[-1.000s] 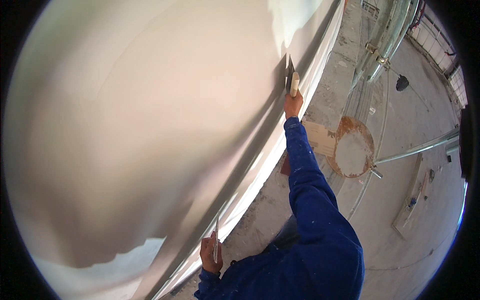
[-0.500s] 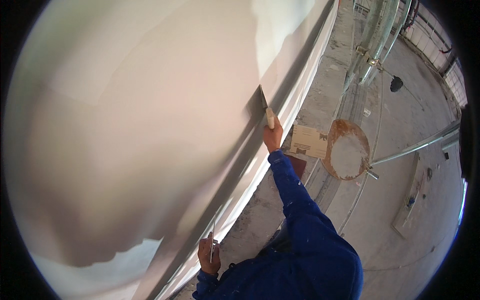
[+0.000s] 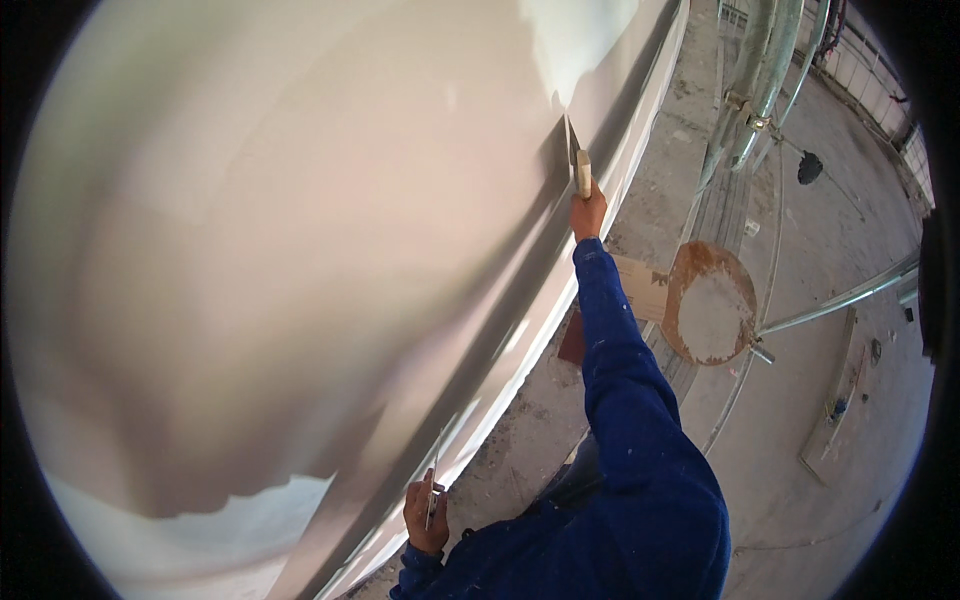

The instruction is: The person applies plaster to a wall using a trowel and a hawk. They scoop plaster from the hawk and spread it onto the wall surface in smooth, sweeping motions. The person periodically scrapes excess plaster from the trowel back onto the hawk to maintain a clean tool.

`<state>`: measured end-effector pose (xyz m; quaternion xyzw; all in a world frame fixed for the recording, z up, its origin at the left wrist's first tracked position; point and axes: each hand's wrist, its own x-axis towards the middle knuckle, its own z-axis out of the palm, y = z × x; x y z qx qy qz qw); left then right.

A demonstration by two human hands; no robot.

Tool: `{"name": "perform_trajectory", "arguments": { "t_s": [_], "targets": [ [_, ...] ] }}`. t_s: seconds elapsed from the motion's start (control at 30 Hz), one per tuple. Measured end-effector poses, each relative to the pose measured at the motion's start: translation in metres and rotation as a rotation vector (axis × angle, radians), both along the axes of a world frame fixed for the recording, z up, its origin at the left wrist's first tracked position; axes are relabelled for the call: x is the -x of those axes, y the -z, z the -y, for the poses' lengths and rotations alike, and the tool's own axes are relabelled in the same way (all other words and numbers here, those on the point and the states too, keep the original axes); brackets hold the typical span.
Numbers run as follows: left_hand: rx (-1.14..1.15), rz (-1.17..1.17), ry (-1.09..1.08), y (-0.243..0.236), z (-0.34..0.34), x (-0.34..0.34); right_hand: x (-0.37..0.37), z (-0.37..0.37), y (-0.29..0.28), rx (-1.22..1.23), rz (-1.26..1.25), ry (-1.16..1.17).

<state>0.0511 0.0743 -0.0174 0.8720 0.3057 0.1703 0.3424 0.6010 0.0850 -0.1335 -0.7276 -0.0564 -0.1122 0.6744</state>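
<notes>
A broad wall [image 3: 330, 220] fills the left side, coated in smooth pinkish plaster with paler patches near the upper middle and lower left. My right hand [image 3: 590, 212] is closed round the pale handle of a plastering trowel [image 3: 583, 172]. Its thin blade meets the wall near the lower tip of the upper pale patch, close to the wall's right edge. Down by my body, my left hand [image 3: 427, 520] grips a thin metal-bladed tool [image 3: 434, 484], seen almost edge-on beside the wall; its exact kind is unclear.
Right of my arm are a round brown board [image 3: 680, 275] smeared with whitish plaster, a cardboard piece [image 3: 640, 284] and a dark red piece [image 3: 571, 340]. Metal scaffold poles [image 3: 765, 85] stand upper right, another pole [image 3: 840, 298] reaches toward the board. Grey floor [image 3: 790, 420] spreads beyond.
My right hand and the trowel have moved up and to the right along the wall, the arm stretching further. My left hand stays low with its tool, barely shifted.
</notes>
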Motion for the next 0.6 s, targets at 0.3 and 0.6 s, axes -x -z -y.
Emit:
{"name": "perform_trajectory", "arguments": {
  "t_s": [0.3, 0.6],
  "targets": [
    [0.093, -0.027, -0.048, 0.013, -0.004, 0.016, 0.04, -0.014, 0.011, 0.033, 0.05, -0.077],
    [0.153, 0.107, -0.052, 0.021, -0.005, 0.042, 0.188, -0.033, 0.015, -0.016, 0.081, -0.161]
  ]
}}
